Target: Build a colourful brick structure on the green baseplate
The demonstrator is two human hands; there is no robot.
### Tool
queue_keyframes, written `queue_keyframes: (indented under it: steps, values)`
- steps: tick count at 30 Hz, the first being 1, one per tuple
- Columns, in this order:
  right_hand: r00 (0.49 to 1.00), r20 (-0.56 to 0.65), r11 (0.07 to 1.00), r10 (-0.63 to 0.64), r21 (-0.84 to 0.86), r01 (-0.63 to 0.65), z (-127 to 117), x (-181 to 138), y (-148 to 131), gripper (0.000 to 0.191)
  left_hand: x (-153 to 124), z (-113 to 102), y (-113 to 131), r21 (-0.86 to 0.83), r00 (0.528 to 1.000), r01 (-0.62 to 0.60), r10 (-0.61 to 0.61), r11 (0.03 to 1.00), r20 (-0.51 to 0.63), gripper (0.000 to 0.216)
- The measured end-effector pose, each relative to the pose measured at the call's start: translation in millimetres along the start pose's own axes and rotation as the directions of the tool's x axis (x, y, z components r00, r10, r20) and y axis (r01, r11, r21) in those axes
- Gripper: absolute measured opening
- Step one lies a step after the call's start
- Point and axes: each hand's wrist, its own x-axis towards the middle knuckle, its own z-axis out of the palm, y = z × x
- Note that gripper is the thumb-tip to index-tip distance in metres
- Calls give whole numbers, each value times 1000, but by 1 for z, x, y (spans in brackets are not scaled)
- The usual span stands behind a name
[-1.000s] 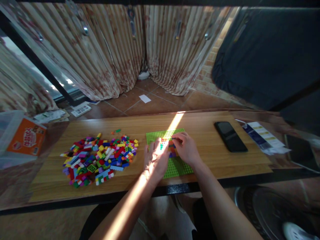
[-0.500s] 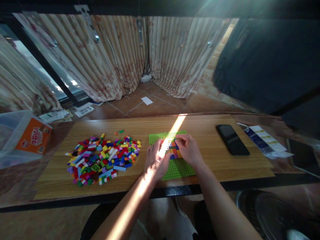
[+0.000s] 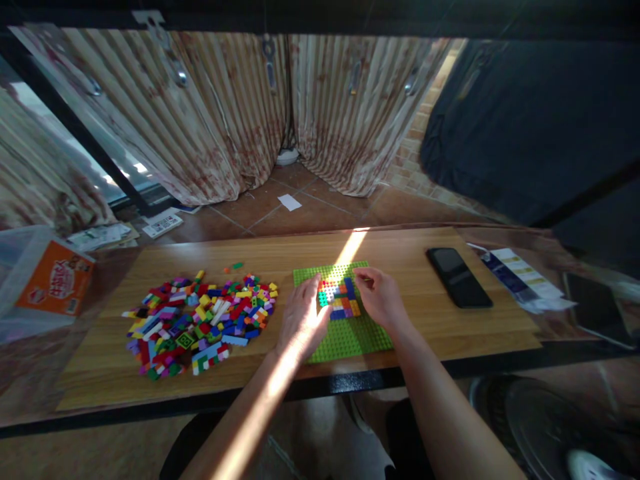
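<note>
A bright green studded baseplate (image 3: pixel 357 337) lies on the wooden table in front of me. A small patch of coloured bricks (image 3: pixel 341 299) is fixed near its middle. My left hand (image 3: pixel 300 317) rests flat on the plate's left edge, fingers stretched out beside the patch. My right hand (image 3: pixel 380 295) hovers at the patch's right side with fingers curled in a pinch; what it holds, if anything, is too small to make out. A large loose pile of mixed coloured bricks (image 3: pixel 200 317) lies to the left.
A black phone (image 3: pixel 459 268) lies at the right of the wooden table (image 3: pixel 425 320), with a printed leaflet (image 3: pixel 523 277) beyond it. An orange box (image 3: pixel 53 280) sits in a clear bin at far left. Curtains hang behind; a fan stands on the floor at lower right.
My right hand has drawn back to the right off the brick patch, which now shows fully. My left hand has slid slightly left along the plate's edge.
</note>
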Motion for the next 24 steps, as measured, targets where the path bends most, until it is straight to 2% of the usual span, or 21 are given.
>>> queue_keyframes:
  steps: [4, 8, 15, 24]
  values:
    - [999, 41, 999, 33, 36, -34, 0, -2, -6, 21, 2, 1, -1, -3, 1000, 1, -1, 1000, -7, 63]
    - [998, 57, 999, 12, 37, -14, 2, -4, -6, 26, 2, 0, -1, -18, 1000, -27, 27, 999, 4, 62]
    - [996, 78, 998, 41, -59, -37, 2, -4, -3, 33, 1, -6, 5, -38, 996, 3, 1, 999, 92, 65]
    - [995, 76, 995, 60, -89, -54, 6, -4, 2, 37, 2, -9, 5, -80, 994, 21, -12, 997, 108, 63]
